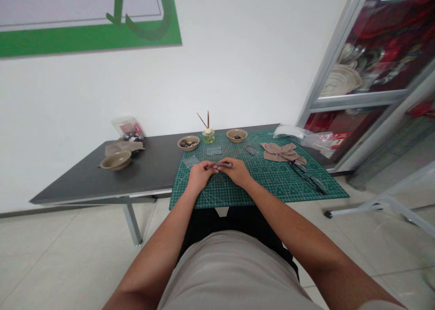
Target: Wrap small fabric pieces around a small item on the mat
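Observation:
Above the green cutting mat [217, 193], my hands meet near its front middle. My left hand [200, 176] pinches a small grey stone [215, 167] between thumb and fingertips. In my right hand [238, 172], closed beside it, is a folded piece of grey sandpaper [225, 165], touching or very near the stone. Just beyond lie a flat grey sheet [214, 151], another grey sheet [190, 161] to the left, and a darker, crumpled piece [252, 150] to the right. The fingers partly hide the stone.
Behind are a bowl of stones [180, 144], a reed diffuser [208, 136] and a second bowl [237, 140]. A brown cloth [279, 152], glasses [308, 178] and a plastic bag [306, 137] lie right. Another bowl [116, 162] stands on the dark table [152, 160].

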`<state>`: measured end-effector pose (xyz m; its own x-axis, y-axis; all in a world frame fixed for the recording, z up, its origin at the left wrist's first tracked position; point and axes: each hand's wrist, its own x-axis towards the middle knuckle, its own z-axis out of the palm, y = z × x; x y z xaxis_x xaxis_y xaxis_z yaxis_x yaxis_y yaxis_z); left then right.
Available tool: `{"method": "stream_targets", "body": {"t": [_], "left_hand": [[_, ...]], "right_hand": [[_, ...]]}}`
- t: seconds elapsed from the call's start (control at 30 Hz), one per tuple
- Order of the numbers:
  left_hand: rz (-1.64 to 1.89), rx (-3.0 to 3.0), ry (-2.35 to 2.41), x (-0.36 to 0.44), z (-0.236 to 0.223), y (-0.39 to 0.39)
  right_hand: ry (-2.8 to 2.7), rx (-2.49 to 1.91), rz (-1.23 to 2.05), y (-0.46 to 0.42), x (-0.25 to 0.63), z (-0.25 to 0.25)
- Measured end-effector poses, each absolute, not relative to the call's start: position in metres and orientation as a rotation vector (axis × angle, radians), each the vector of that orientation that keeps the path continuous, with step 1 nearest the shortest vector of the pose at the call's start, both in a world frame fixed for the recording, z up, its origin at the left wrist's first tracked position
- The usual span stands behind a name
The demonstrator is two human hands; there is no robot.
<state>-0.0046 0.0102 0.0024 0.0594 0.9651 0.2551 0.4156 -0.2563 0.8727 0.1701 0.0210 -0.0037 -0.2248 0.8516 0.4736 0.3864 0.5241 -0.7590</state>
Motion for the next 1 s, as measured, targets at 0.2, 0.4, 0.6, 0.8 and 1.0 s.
{"method": "stream_targets", "body": {"t": [0.2,0.4,0.6,0.8,1.0], "left_hand": [[1.162,1.743,1.432,-0.0028,0.0061,0.0063],[1.173,1.740,1.447,-0.0012,0.0074,0.0037],[1.240,1.601,1.377,-0.0018,0.0040,0.0057],[1.268,1.599,1.366,-0.0032,0.0007,0.0078],[1.256,1.633,1.335,-0.0044,-0.0011,0.0081]], "right_hand": [[-1.861,-1.008,0.606,0.0219,0.1690,-0.0037],[-1.851,-1.008,0.571,0.0189,0.1674,-0.0033],[-1.785,-1.051,0.511,0.0168,0.1675,-0.0062],[-1.829,-1.049,0.469,0.0185,0.1664,-0.0055],[-1.878,-1.020,0.517,0.0173,0.1669,-0.0033]]}}
